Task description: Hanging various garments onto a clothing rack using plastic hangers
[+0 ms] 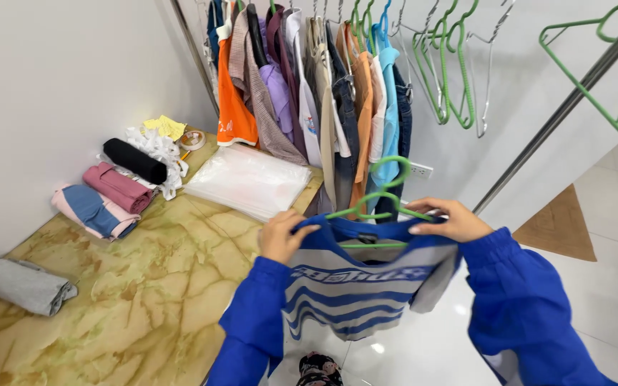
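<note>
Fingers of both hands, left (280, 237) and right (446, 219), pinch a striped shirt (355, 289) on a green hanger (384, 194); hung clothes (309, 93) crowd the rail (574, 100) ahead, a plastic bag (248, 180) and folded clothes (105, 196) lie left.

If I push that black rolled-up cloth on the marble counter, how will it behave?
The black roll looks like soft fabric, so it would probably squash and be light. Its round shape might let it roll, though the white ruffled cloth and pink roll beside it would likely stop it.

Bright, even indoor light; soft shadows only. Glare spots shine on the glossy floor (459, 309) at lower centre. Wide-angle bending at the edges; slight softness throughout.
</note>
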